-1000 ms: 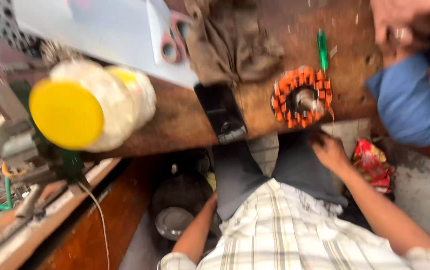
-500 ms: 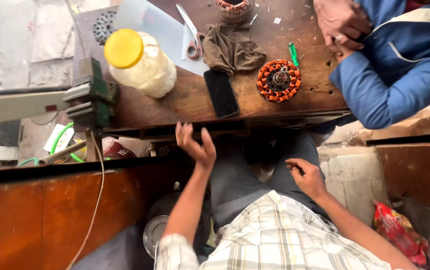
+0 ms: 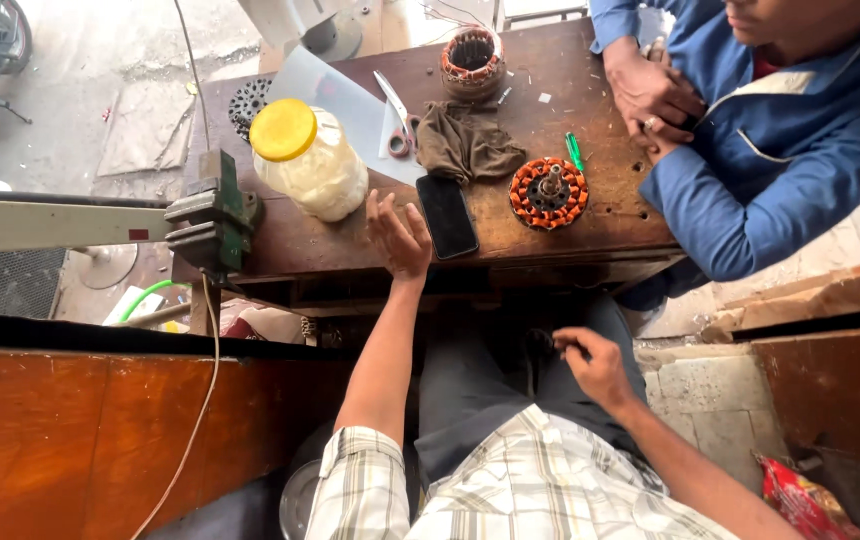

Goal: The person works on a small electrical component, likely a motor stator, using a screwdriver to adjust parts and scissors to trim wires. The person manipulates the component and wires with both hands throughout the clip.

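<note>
i'm holding my left hand [image 3: 399, 235] up over the bench [image 3: 350, 250] edge, fingers spread apart, gripping nothing, just beside the phone [image 3: 447, 216] and near the jar [image 3: 310, 160]. my right hand [image 3: 590, 365] is resting on my lap, fingers curled together; whether it's clamping anything, i cannot tell.

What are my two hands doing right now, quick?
Left hand: open, fingers spread, empty, at the bench edge beside the black phone.
Right hand: down over the lap, fingers curled; any hold cannot be told.
</note>
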